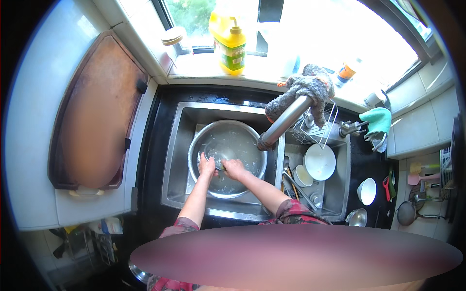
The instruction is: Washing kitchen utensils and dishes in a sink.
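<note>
A large round metal basin (251, 182) holds cloudy water with pale bits and stands in the left compartment of a stainless steel sink (178, 123). Over its near half, my left hand (207, 166) grips the left side of a clear bowl (214, 147), partly in the water. My right hand (233, 168) is at the bowl's near right rim, its fingers curled on something small and greenish that they mostly hide. The metal faucet spout (285, 122) reaches over the basin's right side, with grey cloths (305, 85) draped on it.
The right compartment holds a white bowl (320, 162), a smaller bowl (303, 176) and utensils. A white bowl (367, 191) and a metal bowl (357, 217) sit on the black counter. A yellow pump bottle (233, 47) stands on the sill. A cutting board (113, 62) is at left.
</note>
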`<action>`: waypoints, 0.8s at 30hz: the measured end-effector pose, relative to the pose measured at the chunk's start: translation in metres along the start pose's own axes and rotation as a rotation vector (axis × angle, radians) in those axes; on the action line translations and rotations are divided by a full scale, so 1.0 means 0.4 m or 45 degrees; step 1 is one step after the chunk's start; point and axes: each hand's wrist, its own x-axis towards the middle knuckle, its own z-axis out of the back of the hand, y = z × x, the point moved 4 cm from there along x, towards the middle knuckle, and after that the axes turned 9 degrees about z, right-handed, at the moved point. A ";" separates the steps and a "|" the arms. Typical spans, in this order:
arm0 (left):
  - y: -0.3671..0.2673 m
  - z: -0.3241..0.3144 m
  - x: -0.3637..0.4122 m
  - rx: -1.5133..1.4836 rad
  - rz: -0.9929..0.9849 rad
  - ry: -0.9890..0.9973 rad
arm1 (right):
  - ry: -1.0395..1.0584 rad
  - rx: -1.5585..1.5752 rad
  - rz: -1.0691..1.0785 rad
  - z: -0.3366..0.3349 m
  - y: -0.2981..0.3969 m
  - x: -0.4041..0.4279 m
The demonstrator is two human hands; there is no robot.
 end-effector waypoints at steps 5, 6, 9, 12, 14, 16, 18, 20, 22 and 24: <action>0.084 0.018 0.076 0.147 0.151 -0.050 | -0.153 0.563 0.219 -0.039 0.052 -0.025; 0.074 0.038 0.064 0.258 0.102 -0.041 | -0.071 0.087 0.232 -0.043 0.036 -0.047; 0.105 0.056 0.103 0.123 0.299 0.260 | 0.035 -0.299 0.184 -0.034 0.032 -0.033; 0.022 -0.018 0.008 -0.178 0.189 0.136 | 0.031 0.062 -0.057 0.033 0.007 -0.027; 0.183 0.020 0.142 -0.243 0.184 0.024 | -0.113 0.365 0.147 -0.005 0.115 -0.004; 0.228 0.008 0.216 0.256 0.069 -0.180 | -0.142 0.584 0.319 -0.043 0.108 -0.020; 0.091 -0.025 0.107 0.248 0.129 0.008 | -0.081 0.121 0.150 -0.093 -0.027 -0.045; 0.146 0.036 0.121 0.117 0.296 0.236 | -0.112 -0.581 0.244 -0.065 0.029 -0.052; 0.083 0.002 0.063 -0.025 0.298 0.256 | 0.021 -0.386 0.077 0.007 0.021 -0.032; 0.064 -0.030 0.029 -0.164 0.298 0.323 | 0.050 0.147 -0.172 0.044 0.029 -0.038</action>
